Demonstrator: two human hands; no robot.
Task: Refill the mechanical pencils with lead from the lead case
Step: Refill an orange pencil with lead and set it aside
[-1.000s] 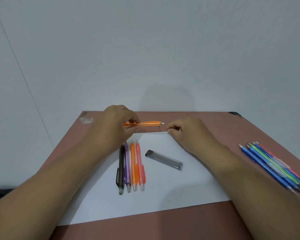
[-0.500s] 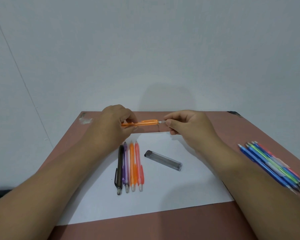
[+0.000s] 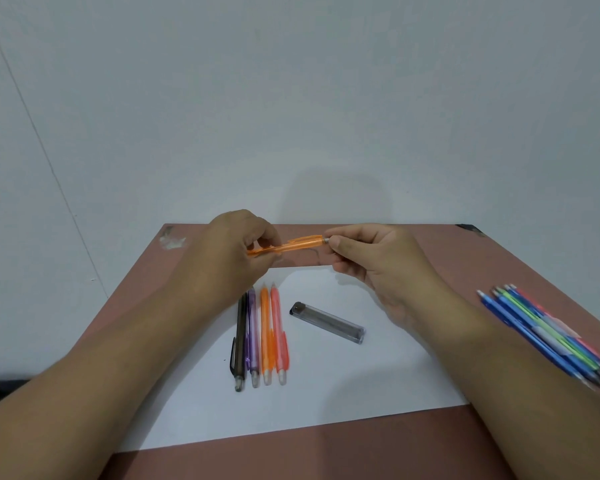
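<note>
— Pale grey wall behind, and what sits in front of it?
— A reddish-brown tabletop [image 3: 413, 445] with a white sheet of paper [image 3: 343, 393] laid on it.

— Where are the hands?
— Both are raised above the far edge of the paper. The left hand [image 3: 229, 254] has its fingers curled round one end of an orange mechanical pencil [image 3: 295, 244], which lies roughly level between the two hands. The right hand [image 3: 371, 258] pinches the pencil's other end between thumb and forefinger, right at its small metal-coloured tip.

— Is any lead visible there?
— It cannot be told; the spot is too small and partly covered by the fingers.

— And the lead case?
— The lead case [image 3: 328, 322], clear with a dark cap, lies flat on the paper at a slant, near the middle, touched by neither hand.

— Other pencils?
— Four lie side by side on the paper just left of the case: black [image 3: 240, 344], purple [image 3: 252, 337], orange [image 3: 265, 337] and coral [image 3: 279, 337]. A bundle of blue, green and pink pencils [image 3: 548, 336] lies on the bare tabletop at the right, well apart from the paper.
</note>
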